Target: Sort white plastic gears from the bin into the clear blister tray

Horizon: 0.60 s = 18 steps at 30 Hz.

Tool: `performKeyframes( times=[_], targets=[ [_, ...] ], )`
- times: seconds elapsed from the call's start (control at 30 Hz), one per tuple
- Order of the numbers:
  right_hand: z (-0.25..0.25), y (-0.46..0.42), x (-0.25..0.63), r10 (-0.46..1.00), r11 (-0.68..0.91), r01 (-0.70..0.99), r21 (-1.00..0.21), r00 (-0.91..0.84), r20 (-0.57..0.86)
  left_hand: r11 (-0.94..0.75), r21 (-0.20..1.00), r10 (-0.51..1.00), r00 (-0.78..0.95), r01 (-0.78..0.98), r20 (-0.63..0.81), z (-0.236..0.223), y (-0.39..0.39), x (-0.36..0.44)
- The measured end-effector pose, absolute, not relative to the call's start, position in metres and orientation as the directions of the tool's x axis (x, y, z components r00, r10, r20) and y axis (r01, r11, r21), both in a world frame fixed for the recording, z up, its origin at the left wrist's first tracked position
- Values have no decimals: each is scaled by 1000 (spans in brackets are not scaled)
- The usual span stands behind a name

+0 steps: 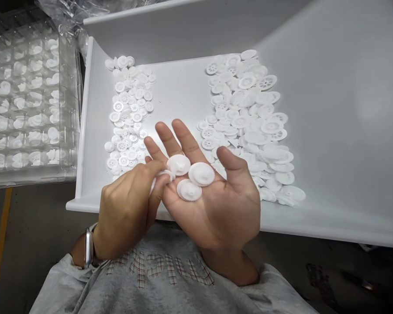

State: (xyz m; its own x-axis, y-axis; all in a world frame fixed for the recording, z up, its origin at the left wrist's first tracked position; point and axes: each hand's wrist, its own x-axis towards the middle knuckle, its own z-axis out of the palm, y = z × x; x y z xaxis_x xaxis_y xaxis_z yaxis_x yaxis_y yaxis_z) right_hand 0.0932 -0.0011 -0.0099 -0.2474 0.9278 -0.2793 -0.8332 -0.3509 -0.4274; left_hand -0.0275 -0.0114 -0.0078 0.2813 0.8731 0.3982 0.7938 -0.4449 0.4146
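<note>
My right hand (pixel 212 200) is palm up with its fingers spread. Three white plastic gears with toothed rims and raised centres rest loose on it: one gear (pixel 178 165) by the finger bases, another (pixel 201 174) towards the thumb, a third (pixel 189 190) lower on the palm. My left hand (pixel 129 207), with a watch (pixel 89 247) on its wrist, is closed beside them. Between its thumb and fingers it pinches white plastic gears (pixel 166 175), partly hidden, at the edge of my right palm; I cannot tell exactly how many.
Both hands are over the front edge of a white tray (pixel 180 93). Small white wheels (pixel 127 115) lie along its left side, and larger white wheels and discs (pixel 249 113) are heaped right of its middle. Farther left stands a clear compartment tray (pixel 26 100) with white parts, near plastic film (pixel 75 17).
</note>
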Motion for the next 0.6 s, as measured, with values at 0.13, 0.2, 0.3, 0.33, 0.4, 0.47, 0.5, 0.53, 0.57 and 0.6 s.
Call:
performKeyframes(
  times=[0.13,0.2,0.3,0.33,0.4,0.47,0.5,0.53,0.57,0.6],
  targets=[
    [-10,-1,91,925,-357,-857,-373,-269,-269,-368,438,918,248,820,308,0,-11,-31],
    [-9,-1,90,926,-351,-867,-353,-265,-269,-324,441,941,238,837,239,4,-10,-33],
    [-8,-1,88,925,-350,-869,-350,-262,-275,-281,440,959,230,853,167,6,-8,-35],
    [-8,-1,88,925,-350,-866,-357,-259,-278,-273,438,961,225,856,158,6,-7,-35],
    [-8,-1,88,922,-355,-854,-380,-254,-292,-257,429,965,211,866,152,5,-6,-33],
    [-9,-1,88,920,-358,-838,-412,-240,-311,-239,420,969,192,875,152,5,-7,-30],
    [-9,-1,89,918,-360,-830,-427,-232,-322,-231,428,972,185,874,147,4,-8,-29],
    [-9,0,89,916,-360,-824,-438,-224,-332,-231,448,972,184,863,146,4,-9,-28],
    [-9,0,90,915,-361,-820,-444,-219,-340,-241,478,970,190,845,153,3,-9,-28],
    [-9,0,90,913,-363,-819,-445,-217,-345,-258,511,965,202,820,165,2,-10,-29]
  ],
)
